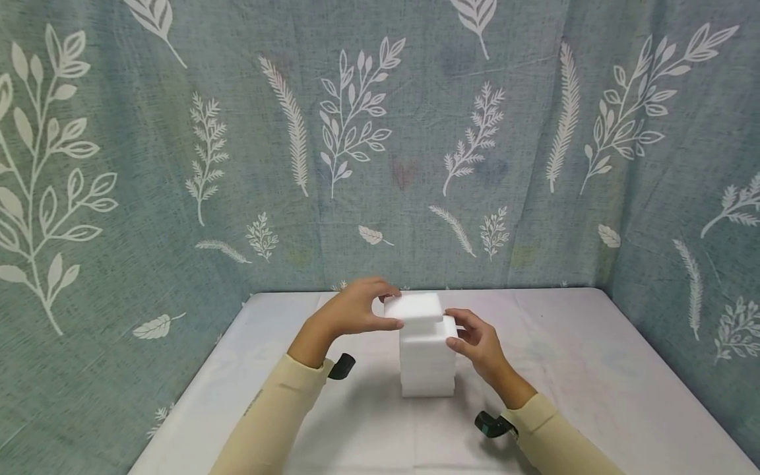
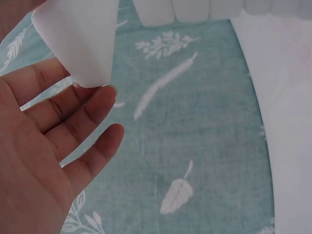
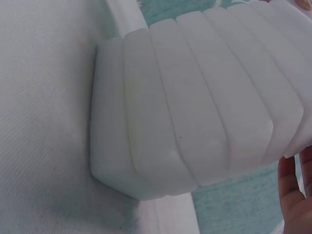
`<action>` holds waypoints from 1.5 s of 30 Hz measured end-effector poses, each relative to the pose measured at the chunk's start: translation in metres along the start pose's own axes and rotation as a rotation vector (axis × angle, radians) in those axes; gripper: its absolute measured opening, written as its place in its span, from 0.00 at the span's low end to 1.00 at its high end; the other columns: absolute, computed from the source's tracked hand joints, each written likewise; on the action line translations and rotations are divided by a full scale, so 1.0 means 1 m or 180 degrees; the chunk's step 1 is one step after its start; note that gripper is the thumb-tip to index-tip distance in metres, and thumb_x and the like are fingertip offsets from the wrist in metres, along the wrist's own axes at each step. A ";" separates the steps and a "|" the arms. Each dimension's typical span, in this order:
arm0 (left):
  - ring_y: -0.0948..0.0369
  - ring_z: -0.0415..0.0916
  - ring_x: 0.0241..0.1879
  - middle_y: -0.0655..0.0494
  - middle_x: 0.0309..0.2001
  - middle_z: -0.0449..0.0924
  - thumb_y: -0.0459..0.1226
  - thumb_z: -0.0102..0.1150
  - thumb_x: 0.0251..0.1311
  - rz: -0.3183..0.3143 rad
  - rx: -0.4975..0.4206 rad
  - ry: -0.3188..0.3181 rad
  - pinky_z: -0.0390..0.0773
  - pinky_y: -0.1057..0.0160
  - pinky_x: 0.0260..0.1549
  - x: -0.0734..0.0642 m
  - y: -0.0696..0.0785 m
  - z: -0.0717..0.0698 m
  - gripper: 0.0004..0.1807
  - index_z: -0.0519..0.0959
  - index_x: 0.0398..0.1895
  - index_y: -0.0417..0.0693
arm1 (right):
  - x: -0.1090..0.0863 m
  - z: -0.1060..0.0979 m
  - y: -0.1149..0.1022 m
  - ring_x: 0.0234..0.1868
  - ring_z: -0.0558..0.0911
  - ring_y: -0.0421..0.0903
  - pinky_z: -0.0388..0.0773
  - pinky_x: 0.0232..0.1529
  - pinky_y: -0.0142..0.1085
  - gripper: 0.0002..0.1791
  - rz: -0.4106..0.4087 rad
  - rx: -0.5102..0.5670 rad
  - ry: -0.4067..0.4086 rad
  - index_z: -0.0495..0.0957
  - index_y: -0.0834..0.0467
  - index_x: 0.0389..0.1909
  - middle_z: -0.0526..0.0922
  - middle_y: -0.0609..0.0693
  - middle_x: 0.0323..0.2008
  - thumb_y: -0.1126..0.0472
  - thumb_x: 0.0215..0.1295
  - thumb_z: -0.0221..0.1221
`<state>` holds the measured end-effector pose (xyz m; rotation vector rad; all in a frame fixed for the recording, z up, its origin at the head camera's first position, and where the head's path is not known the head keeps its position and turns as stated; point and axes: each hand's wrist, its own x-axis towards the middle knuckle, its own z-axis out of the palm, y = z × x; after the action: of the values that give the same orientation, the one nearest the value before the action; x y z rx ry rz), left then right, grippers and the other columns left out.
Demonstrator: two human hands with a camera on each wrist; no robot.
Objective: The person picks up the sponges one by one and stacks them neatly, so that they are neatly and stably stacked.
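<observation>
Several white blocks with rounded edges make an upright stack [image 1: 427, 363], their layers slightly uneven in the right wrist view. My left hand [image 1: 359, 310] holds another white block [image 1: 413, 308] between thumb and fingers. That block is over the top of the stack, set off to the left. In the left wrist view its end [image 2: 83, 48] lies against the fingertips, a gap between it and the stacked blocks. My right hand [image 1: 482, 343] grips the stack's uppermost block [image 1: 446, 330] at its right side, thumb in front and fingers behind.
The stack stands on a table with a white cloth [image 1: 546, 369]. A blue-green curtain [image 1: 404, 158] with white leaf prints hangs behind the table and along both sides. Dark wrist cameras [image 1: 342, 367] stick out from both sleeves.
</observation>
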<state>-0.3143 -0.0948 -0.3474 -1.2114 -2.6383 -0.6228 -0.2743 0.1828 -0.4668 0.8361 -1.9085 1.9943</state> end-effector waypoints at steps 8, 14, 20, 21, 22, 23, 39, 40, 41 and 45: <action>0.64 0.74 0.44 0.67 0.43 0.76 0.59 0.68 0.49 -0.0009 -0.0001 -0.0046 0.75 0.61 0.44 0.005 0.011 0.006 0.29 0.81 0.50 0.54 | -0.001 0.002 -0.002 0.51 0.79 0.49 0.78 0.47 0.37 0.27 0.0025 0.0030 -0.0002 0.70 0.70 0.61 0.75 0.60 0.55 0.74 0.59 0.62; 0.65 0.73 0.44 0.68 0.43 0.76 0.60 0.68 0.50 0.0069 0.0014 -0.0077 0.75 0.62 0.44 0.007 0.016 0.011 0.29 0.80 0.51 0.55 | -0.001 0.003 -0.001 0.50 0.80 0.50 0.78 0.47 0.37 0.28 0.0053 -0.0004 0.0027 0.70 0.69 0.61 0.76 0.60 0.55 0.72 0.59 0.63; 0.69 0.72 0.43 0.69 0.43 0.75 0.60 0.69 0.49 0.0056 -0.0029 -0.0075 0.75 0.63 0.43 0.008 0.015 0.017 0.29 0.80 0.50 0.56 | -0.001 0.003 0.000 0.49 0.80 0.49 0.78 0.47 0.36 0.28 0.0068 0.0015 0.0047 0.70 0.69 0.61 0.77 0.58 0.55 0.73 0.58 0.63; 0.69 0.72 0.44 0.69 0.43 0.75 0.60 0.69 0.49 0.0050 -0.0035 -0.0080 0.75 0.63 0.43 0.008 0.015 0.018 0.29 0.80 0.50 0.56 | -0.001 0.003 0.000 0.49 0.80 0.49 0.78 0.46 0.36 0.28 0.0075 0.0020 0.0051 0.70 0.70 0.61 0.77 0.58 0.55 0.73 0.58 0.63; 0.69 0.72 0.44 0.69 0.44 0.75 0.61 0.68 0.49 0.0047 -0.0039 -0.0090 0.76 0.63 0.43 0.008 0.015 0.018 0.30 0.80 0.51 0.56 | -0.001 0.003 0.001 0.49 0.80 0.49 0.78 0.46 0.36 0.28 0.0081 0.0028 0.0054 0.70 0.70 0.61 0.77 0.58 0.55 0.73 0.58 0.63; 0.69 0.72 0.44 0.69 0.44 0.75 0.61 0.68 0.49 0.0045 -0.0043 -0.0104 0.76 0.63 0.43 0.008 0.015 0.019 0.30 0.80 0.51 0.57 | -0.001 0.003 0.001 0.49 0.80 0.49 0.78 0.46 0.36 0.29 0.0090 0.0031 0.0054 0.70 0.69 0.61 0.76 0.59 0.55 0.73 0.58 0.63; 0.66 0.73 0.41 0.70 0.43 0.74 0.61 0.68 0.49 0.0139 -0.0016 -0.0142 0.75 0.64 0.40 0.008 0.016 0.020 0.28 0.80 0.50 0.58 | 0.000 0.002 0.000 0.51 0.79 0.48 0.77 0.49 0.36 0.30 0.0106 0.0056 0.0042 0.67 0.69 0.64 0.73 0.64 0.58 0.72 0.59 0.63; 0.66 0.73 0.41 0.70 0.43 0.74 0.61 0.68 0.49 0.0140 -0.0013 -0.0140 0.76 0.64 0.40 0.008 0.016 0.020 0.28 0.80 0.50 0.58 | 0.000 0.002 0.000 0.52 0.79 0.48 0.77 0.50 0.36 0.30 0.0099 0.0054 0.0039 0.67 0.69 0.64 0.73 0.64 0.58 0.72 0.59 0.63; 0.66 0.73 0.41 0.70 0.43 0.74 0.61 0.68 0.49 0.0141 -0.0009 -0.0141 0.75 0.64 0.40 0.008 0.016 0.020 0.28 0.80 0.50 0.58 | 0.000 0.002 0.000 0.52 0.79 0.48 0.77 0.49 0.36 0.30 0.0093 0.0050 0.0036 0.67 0.69 0.64 0.73 0.64 0.58 0.72 0.59 0.63; 0.68 0.72 0.40 0.70 0.42 0.74 0.61 0.68 0.49 0.0145 -0.0020 -0.0146 0.75 0.64 0.39 0.008 0.017 0.021 0.28 0.80 0.50 0.58 | 0.000 0.002 0.000 0.51 0.79 0.49 0.78 0.48 0.36 0.30 0.0108 0.0030 0.0031 0.68 0.68 0.64 0.74 0.64 0.58 0.71 0.60 0.63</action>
<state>-0.3060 -0.0700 -0.3582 -1.2990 -2.6396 -0.6033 -0.2735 0.1805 -0.4675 0.7998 -1.9219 2.0247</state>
